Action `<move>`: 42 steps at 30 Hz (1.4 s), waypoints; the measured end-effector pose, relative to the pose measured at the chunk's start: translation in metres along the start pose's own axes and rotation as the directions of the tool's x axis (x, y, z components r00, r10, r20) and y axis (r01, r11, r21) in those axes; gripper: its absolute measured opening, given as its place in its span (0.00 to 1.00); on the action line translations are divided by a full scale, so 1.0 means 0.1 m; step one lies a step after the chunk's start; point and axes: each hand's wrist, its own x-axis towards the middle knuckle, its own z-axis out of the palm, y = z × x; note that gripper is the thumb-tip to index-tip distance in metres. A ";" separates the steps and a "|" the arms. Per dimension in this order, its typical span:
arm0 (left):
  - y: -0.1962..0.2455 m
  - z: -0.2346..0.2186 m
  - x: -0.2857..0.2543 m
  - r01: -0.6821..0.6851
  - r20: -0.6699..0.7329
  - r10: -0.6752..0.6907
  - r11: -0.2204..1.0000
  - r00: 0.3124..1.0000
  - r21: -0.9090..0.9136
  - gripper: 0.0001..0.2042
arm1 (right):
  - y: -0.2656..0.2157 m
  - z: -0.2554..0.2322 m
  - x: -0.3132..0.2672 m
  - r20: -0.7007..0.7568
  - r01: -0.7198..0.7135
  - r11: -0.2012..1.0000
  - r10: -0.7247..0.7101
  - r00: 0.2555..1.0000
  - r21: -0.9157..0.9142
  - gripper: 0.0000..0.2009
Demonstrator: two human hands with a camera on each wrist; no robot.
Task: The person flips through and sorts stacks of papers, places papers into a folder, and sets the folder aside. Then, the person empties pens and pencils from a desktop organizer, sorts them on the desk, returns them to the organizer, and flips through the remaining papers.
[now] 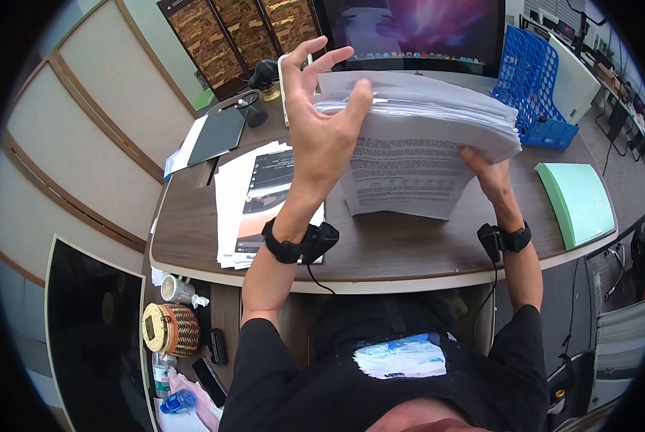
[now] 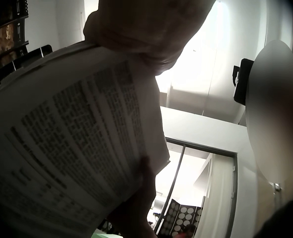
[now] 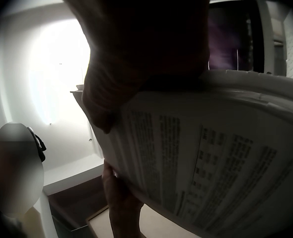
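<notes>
A thick stack of printed paper [image 1: 409, 169] stands tilted over the desk, its text page facing me and its upper edges fanned. My right hand [image 1: 491, 176] grips its right side, thumb laid on the front page; the fingers behind are hidden. At the upper left corner is my left hand [image 1: 322, 129], fingers spread and raised, thumb across the top edge. In the left wrist view the left hand [image 2: 141, 32] looms dark over the stack's edge. The right wrist view has the right hand's [image 3: 136, 64] thumb against the printed page [image 3: 186, 158].
Loose printed sheets [image 1: 236, 209] lie left on the desk [image 1: 185, 230], with a dark folder [image 1: 218, 133] beyond. A monitor [image 1: 423, 36] stands behind the stack. To the right are a blue file rack [image 1: 545, 129] and a green folder [image 1: 574, 201]. Thin cables hang from both wrist cameras.
</notes>
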 end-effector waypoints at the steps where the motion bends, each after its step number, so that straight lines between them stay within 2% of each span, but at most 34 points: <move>1: -0.07 -0.03 0.02 -0.017 0.015 0.018 0.999 1.000 -0.046 0.31 | -0.03 0.00 0.03 -0.001 0.006 1.000 -0.006 1.000 0.000 0.26; 3: -0.06 -0.04 0.02 -0.021 0.031 0.024 0.996 0.999 -0.091 0.32 | -0.04 0.01 0.02 0.008 -0.020 0.999 0.020 1.000 0.025 0.25; 5: -0.02 -0.04 0.00 0.069 0.029 -0.065 0.984 0.997 -0.165 0.31 | 0.01 0.00 0.02 0.005 -0.074 0.997 0.074 0.997 0.033 0.27; 7: -0.02 -0.01 -0.01 0.071 0.025 -0.069 0.988 0.997 -0.138 0.30 | -0.02 0.04 0.02 -0.002 -0.119 0.992 0.119 0.993 0.043 0.29; 9: -0.01 -0.01 0.03 0.055 0.012 -0.054 0.992 0.998 -0.114 0.29 | -0.20 0.15 0.09 -0.046 0.216 0.954 -0.211 0.976 0.210 0.33; 10: -0.02 -0.03 0.03 0.035 0.035 -0.031 0.994 0.999 -0.103 0.28 | -0.21 0.13 0.14 -0.046 0.224 0.952 -0.219 0.975 0.209 0.33; 12: -0.02 -0.04 0.03 0.025 0.062 -0.020 0.995 0.998 -0.092 0.27 | -0.18 0.09 0.18 0.020 0.307 0.948 -0.310 0.951 0.086 0.37; 14: -0.01 -0.02 0.04 0.079 0.033 -0.074 0.974 0.997 -0.210 0.26 | -0.19 0.12 0.15 0.001 0.280 0.951 -0.282 0.959 0.134 0.35; 16: -0.02 -0.02 0.02 0.093 0.042 -0.085 0.966 0.995 -0.242 0.28 | -0.15 0.13 0.10 -0.021 0.259 0.949 -0.259 0.966 0.181 0.34; 18: -0.05 -0.02 0.05 0.089 0.047 -0.079 0.956 0.996 -0.279 0.29 | -0.08 0.10 0.07 -0.035 0.046 0.998 -0.044 0.998 0.042 0.27; 20: -0.18 -0.06 0.04 -0.024 0.066 0.036 0.984 0.997 -0.174 0.34 | -0.09 0.13 0.13 -0.060 0.103 0.992 -0.099 0.993 0.069 0.25; 21: -0.23 -0.08 -0.01 -0.018 0.068 0.031 0.984 0.997 -0.175 0.34 | -0.10 0.16 0.13 -0.083 0.147 0.984 -0.139 0.987 0.097 0.22; 23: -0.33 -0.09 -0.13 0.104 0.149 -0.054 0.930 0.987 -0.354 0.33 | -0.13 0.19 0.13 -0.093 0.135 0.986 -0.126 0.988 0.102 0.21; 24: -0.45 -0.12 -0.18 0.110 0.157 -0.057 0.929 0.986 -0.353 0.33 | -0.15 0.20 0.14 -0.104 0.132 0.986 -0.121 0.987 0.106 0.20; 26: -0.70 -0.17 -0.30 0.283 0.357 -0.216 0.948 0.909 -0.148 0.26 | -0.18 0.21 0.14 -0.093 0.110 0.986 -0.099 0.991 0.126 0.19; 27: -0.74 -0.15 -0.37 0.283 0.361 -0.215 0.947 0.908 -0.149 0.26 | -0.20 0.21 0.15 -0.077 0.100 0.985 -0.090 0.993 0.143 0.19; 29: -0.74 -0.04 -0.46 0.298 0.255 -0.263 0.948 0.930 -0.111 0.18 | -0.25 0.23 0.21 -0.089 0.110 0.987 -0.100 0.991 0.120 0.18; 30: -0.71 0.00 -0.45 0.300 0.259 -0.263 0.947 0.929 -0.113 0.18 | -0.27 0.25 0.22 -0.096 0.108 0.989 -0.099 0.990 0.099 0.17; 32: -0.58 0.06 -0.47 0.273 0.158 -0.242 0.935 0.957 -0.225 0.17 | -0.37 0.27 0.25 -0.122 0.094 0.990 -0.080 0.989 0.109 0.16; 33: -0.52 0.07 -0.47 0.265 0.145 -0.237 0.940 0.961 -0.217 0.16 | -0.42 0.25 0.26 -0.146 0.092 0.988 -0.074 0.987 0.122 0.15; 36: -0.36 0.03 -0.46 0.298 0.164 -0.264 0.924 0.950 -0.239 0.14 | -0.51 0.20 0.24 -0.090 0.047 0.971 -0.027 0.996 0.234 0.14; 37: -0.38 0.00 -0.49 0.322 0.169 -0.288 0.918 0.943 -0.232 0.13 | -0.47 0.16 0.22 -0.055 -0.016 0.976 0.029 0.998 0.215 0.18; 41: -0.53 -0.05 -0.60 0.330 0.154 -0.300 0.915 0.941 -0.233 0.13 | -0.15 0.12 0.11 -0.099 -0.017 0.983 0.035 0.994 0.180 0.23; 42: -0.57 -0.09 -0.62 0.340 0.171 -0.306 0.911 0.936 -0.233 0.13 | 0.00 0.03 0.12 -0.020 -0.040 0.989 0.044 0.999 0.145 0.25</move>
